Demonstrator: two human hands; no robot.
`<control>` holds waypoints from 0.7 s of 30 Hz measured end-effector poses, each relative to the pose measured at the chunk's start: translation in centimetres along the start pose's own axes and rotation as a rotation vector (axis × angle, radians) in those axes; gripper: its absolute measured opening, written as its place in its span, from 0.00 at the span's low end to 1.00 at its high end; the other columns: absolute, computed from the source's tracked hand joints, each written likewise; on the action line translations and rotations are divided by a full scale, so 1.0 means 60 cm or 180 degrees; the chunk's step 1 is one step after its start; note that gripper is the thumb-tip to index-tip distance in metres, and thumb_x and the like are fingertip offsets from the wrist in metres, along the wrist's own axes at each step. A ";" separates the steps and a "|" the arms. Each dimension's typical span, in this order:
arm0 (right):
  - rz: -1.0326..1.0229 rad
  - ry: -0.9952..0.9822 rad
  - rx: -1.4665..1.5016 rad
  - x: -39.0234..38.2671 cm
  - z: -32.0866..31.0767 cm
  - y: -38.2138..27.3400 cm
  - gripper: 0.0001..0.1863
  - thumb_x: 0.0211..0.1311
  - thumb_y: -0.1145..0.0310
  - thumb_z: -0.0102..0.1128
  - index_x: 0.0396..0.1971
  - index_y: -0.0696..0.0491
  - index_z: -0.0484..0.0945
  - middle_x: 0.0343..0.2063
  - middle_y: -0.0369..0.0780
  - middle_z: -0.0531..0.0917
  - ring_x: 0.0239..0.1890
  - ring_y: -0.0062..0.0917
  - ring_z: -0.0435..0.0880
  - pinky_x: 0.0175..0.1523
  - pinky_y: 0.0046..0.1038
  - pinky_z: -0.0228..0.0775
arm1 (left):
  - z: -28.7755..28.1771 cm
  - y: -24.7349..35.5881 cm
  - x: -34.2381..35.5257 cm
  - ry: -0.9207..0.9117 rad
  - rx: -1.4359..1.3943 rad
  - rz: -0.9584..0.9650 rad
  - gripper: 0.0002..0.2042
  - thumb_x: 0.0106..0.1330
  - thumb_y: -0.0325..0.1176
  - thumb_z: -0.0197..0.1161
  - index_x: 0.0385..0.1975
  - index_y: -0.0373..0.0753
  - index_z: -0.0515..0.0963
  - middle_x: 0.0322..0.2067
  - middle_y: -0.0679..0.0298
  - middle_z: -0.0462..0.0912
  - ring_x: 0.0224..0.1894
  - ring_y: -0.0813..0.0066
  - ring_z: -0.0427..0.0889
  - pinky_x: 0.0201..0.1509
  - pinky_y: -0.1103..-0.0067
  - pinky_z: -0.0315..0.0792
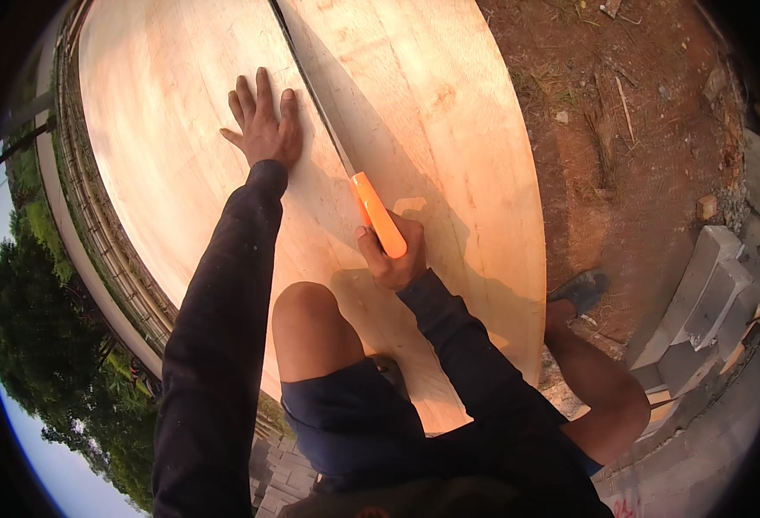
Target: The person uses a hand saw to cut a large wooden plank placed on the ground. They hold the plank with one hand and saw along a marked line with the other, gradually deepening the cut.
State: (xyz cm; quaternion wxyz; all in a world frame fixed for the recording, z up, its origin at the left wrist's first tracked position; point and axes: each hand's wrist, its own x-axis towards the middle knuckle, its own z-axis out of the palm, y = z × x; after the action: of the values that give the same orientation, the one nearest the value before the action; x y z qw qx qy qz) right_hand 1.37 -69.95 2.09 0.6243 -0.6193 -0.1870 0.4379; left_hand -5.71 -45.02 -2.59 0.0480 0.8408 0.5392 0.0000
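A large pale plywood sheet [466,112] spreads out under both my hands. My left hand [268,134] lies flat on it, fingers spread, left of a handsaw [380,216]. Around the saw's orange handle my right hand [400,257] is closed. The thin dark blade runs away from me across the sheet and leaves the view at the top edge. A long shadow falls along its right side. Whether the teeth sit in a cut cannot be made out.
My bent knee [307,324] is over the sheet's near part; my other foot [580,292] stands on reddish soil [587,173] at right. Grey concrete blocks [708,298] are stacked at the far right. Bamboo poles [108,211] run along the left edge, with trees [47,337] beyond.
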 end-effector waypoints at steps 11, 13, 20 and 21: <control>0.0120 0.0606 -0.0750 -0.063 0.059 -0.070 0.11 0.61 0.70 0.63 0.24 0.59 0.75 0.16 0.45 0.76 0.17 0.28 0.74 0.26 0.31 0.67 | 0.000 -0.007 -0.014 0.0080 -0.0086 0.0000 0.33 0.74 0.65 0.34 0.76 0.62 0.49 0.78 0.64 0.44 0.80 0.60 0.38 0.73 0.34 0.31; 0.0279 0.0753 -0.1155 -0.107 0.063 -0.108 0.11 0.60 0.70 0.64 0.23 0.59 0.74 0.16 0.46 0.75 0.16 0.31 0.73 0.25 0.32 0.67 | -0.007 -0.002 -0.011 0.0096 -0.0140 0.0003 0.33 0.74 0.65 0.34 0.76 0.62 0.49 0.78 0.64 0.44 0.80 0.60 0.38 0.73 0.34 0.31; 0.0779 0.0658 -0.1727 -0.355 0.025 -0.221 0.07 0.57 0.78 0.63 0.22 0.61 0.75 0.14 0.40 0.74 0.15 0.20 0.72 0.24 0.26 0.64 | -0.007 -0.008 -0.016 0.0096 -0.0084 -0.0016 0.32 0.75 0.63 0.34 0.76 0.62 0.49 0.78 0.65 0.43 0.80 0.62 0.36 0.73 0.35 0.29; 0.0954 0.0672 -0.1780 -0.380 0.027 -0.246 0.06 0.56 0.78 0.63 0.22 0.62 0.76 0.14 0.40 0.75 0.15 0.21 0.73 0.24 0.26 0.65 | -0.008 -0.010 -0.016 0.0062 -0.0067 -0.0046 0.32 0.75 0.63 0.34 0.76 0.62 0.49 0.78 0.65 0.43 0.80 0.62 0.35 0.73 0.35 0.29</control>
State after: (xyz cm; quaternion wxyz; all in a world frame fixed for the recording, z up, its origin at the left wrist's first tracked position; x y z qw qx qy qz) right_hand -7.67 -84.48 23.25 0.3748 -0.8292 -0.1411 0.3900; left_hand -6.66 -45.61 -2.12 0.0516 0.8364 0.5456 0.0136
